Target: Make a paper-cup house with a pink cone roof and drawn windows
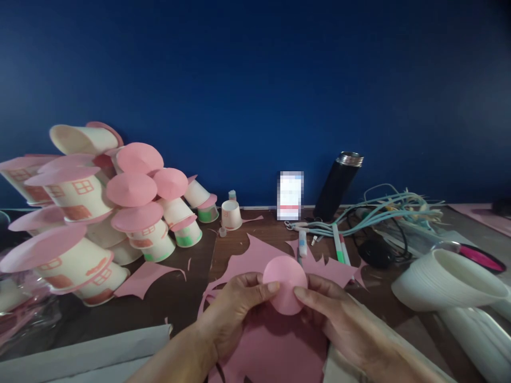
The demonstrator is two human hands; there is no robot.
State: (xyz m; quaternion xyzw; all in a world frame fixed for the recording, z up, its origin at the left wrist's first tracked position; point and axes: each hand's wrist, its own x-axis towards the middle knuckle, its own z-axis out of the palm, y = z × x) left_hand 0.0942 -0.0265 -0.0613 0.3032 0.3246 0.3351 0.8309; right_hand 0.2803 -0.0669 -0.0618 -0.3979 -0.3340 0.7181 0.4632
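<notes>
Across the background, the upper view is filled by a dark blue wall (255, 96), and below it a brown table (199, 290) is strewn with paper and tools. At the left, a tall heap of cups (96, 239) is topped with pink roofs; windows and doors are drawn on several in red, and some cups are coloured green. By the left hand (235, 303) and the right hand (335, 314), a pink disc (285, 284) is pinched at opposite edges, with the thumbs laid on its face and the fingers partly hidden behind; it is held at the near middle, over a pink sheet (279, 346). Farther back, pink scraps (249, 258) are spread. At the right, a nested stack (419, 282) of cups is tilted. Beyond it, cables (387, 202) are tangled beside a black bottle (336, 189). Near the wall, a blurred screen (290, 194) is lit. A black mouse (375, 251), a lone cup (231, 215), markers (339, 244) and a small tube (303, 243) are set out between.
</notes>
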